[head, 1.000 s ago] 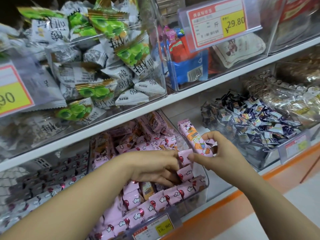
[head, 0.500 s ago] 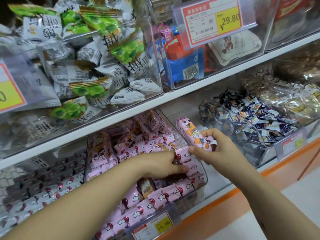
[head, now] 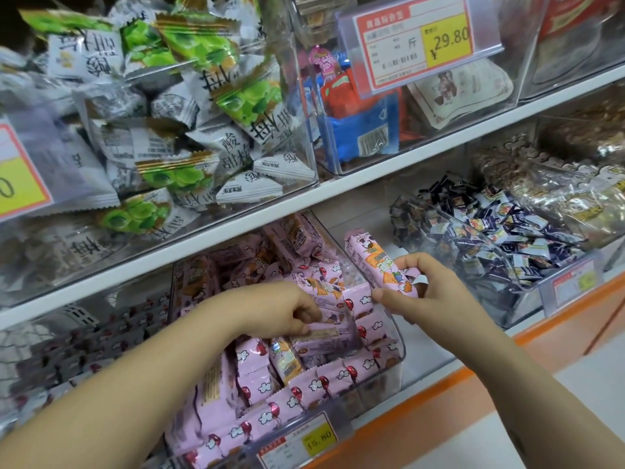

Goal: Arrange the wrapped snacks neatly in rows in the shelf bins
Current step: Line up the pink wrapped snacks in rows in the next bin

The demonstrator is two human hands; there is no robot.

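Note:
A clear bin (head: 394, 336) on the lower shelf holds several pink wrapped snack bars (head: 257, 370) printed with clouds and balloons. My right hand (head: 429, 292) grips one pink bar (head: 375, 262) with an orange label, tilted upright over the bin's right wall. My left hand (head: 287, 311) reaches down into the middle of the bin, fingers curled round the end of another pink packet (head: 321, 335) lying among the rest. A row of bars lies side by side along the bin's front.
A price tag (head: 297, 441) reading 16.80 clips to the bin front. Right of it stands a bin of dark blue small candies (head: 500, 231). The upper shelf carries green-and-white plum packets (head: 189, 130) and a bin tagged 29.80 (head: 419, 42).
My left hand has dug deeper into the bin and taken hold of a packet. My right hand has stayed at the bin's right wall with its bar.

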